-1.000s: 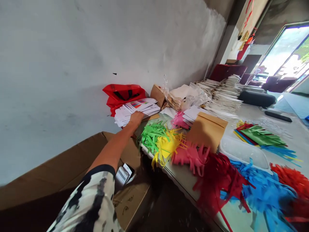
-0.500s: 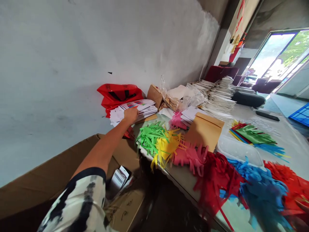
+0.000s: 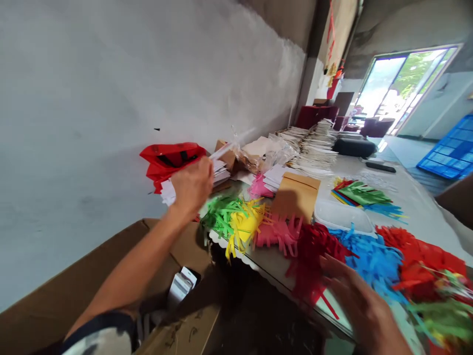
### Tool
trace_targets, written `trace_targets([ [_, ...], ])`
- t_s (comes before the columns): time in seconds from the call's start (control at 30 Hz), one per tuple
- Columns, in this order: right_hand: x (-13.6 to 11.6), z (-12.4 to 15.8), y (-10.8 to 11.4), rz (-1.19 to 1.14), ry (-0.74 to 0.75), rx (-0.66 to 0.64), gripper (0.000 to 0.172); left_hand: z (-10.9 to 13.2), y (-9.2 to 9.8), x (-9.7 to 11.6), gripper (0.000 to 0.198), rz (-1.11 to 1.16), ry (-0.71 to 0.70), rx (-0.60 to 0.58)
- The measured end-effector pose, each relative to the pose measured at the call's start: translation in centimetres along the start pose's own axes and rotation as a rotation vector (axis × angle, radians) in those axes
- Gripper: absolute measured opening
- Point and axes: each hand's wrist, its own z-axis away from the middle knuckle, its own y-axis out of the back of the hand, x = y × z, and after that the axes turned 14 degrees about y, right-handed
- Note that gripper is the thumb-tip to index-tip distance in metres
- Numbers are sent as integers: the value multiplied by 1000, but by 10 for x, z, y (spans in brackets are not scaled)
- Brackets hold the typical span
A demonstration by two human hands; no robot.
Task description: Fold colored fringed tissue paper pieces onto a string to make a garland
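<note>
I read the right hand [image 3: 356, 301] as spread, fingers apart, just above the dark red paper fringe [image 3: 314, 256]; contact cannot be confirmed. The left hand [image 3: 190, 187] is blurred but appears closed, pinching a thin pale strip [image 3: 223, 150] that projects from the fist, left of the kraft envelope [image 3: 297, 197]. For a clean hold, keep the pinch firm near the strip's base so it cannot bend.

Relative to the envelope: the green paper fringe [image 3: 221, 217], yellow paper fringe [image 3: 246, 227] and pink paper fringe [image 3: 277, 234] lie just in front, on the scalloped table cover [image 3: 236, 254]. An open cardboard box [image 3: 84, 281] sits beyond them, below the table edge. Bundled paper stacks [image 3: 314, 148] rise behind the envelope. A blue plastic crate [image 3: 451, 148] and a bright doorway [image 3: 399, 84] stand far beyond.
</note>
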Motion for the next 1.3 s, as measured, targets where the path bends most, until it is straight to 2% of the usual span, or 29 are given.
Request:
trace_targets([
  [0.07, -22, -23, -36, -189, -21, -38, 55, 59, 15, 34, 33, 200, -228, 20],
  [0.13, -39, -47, -60, -389, 14, 14, 60, 115, 26, 66, 25, 452, -528, 47],
  [0.2, -46, -63, -68, -405, 16, 228, 53, 158, 36, 90, 23, 608, -785, 15],
  [0.23, -46, -66, -67, -358, -19, 365, 47, 173, 40, 98, 22, 675, -874, -55],
  [0.3, -41, -61, -55, -286, -61, 517, 42, 187, 45, 107, 23, 797, -948, -192],
  [0.37, -33, -44, -38, -297, -79, 520, 42, 184, 44, 109, 27, 938, -851, -211],
  [0.43, -27, -21, -23, -338, -94, 456, 45, 171, 38, 109, 35, 1078, -586, -131],
  [0.47, -24, -8, -17, -342, -109, 426, 46, 165, 34, 109, 41, 1146, -428, -137],
  [0.5, -22, 5, -12, -331, -126, 399, 47, 159, 30, 110, 49, 1220, -283, -213],
  [0.53, -19, 18, -8, -312, -137, 377, 47, 155, 25, 112, 57, 1294, -165, -359],
  [0.63, -11, 50, 0, -284, -163, 296, 46, 160, 14, 121, 68, 1462, 72, -951],
  [0.67, -9, 58, 3, -286, -177, 261, 45, 167, 12, 124, 65, 1478, 133, -1096],
  [0.73, -7, 66, 11, -278, -214, 223, 44, 183, 7, 130, 58, 1474, 220, -1282],
  [0.8, -7, 65, 22, -231, -236, 249, 42, 199, 4, 133, 53, 1459, 241, -1387],
  [0.9, -9, 55, 42, -166, -220, 315, 41, 213, 0, 136, 46, 1411, 192, -1477],
  [1.1, 0, 49, 69, -243, -251, 244, 47, 213, -14, 139, 41, 1308, 8, -1664],
  [1.23, 11, 56, 77, -197, -293, 151, 45, 215, -22, 138, 44, 1249, -106, -1741],
  [1.3, 13, 57, 78, -138, -294, 99, 35, 216, -26, 138, 39, 1258, -102, -1671],
])
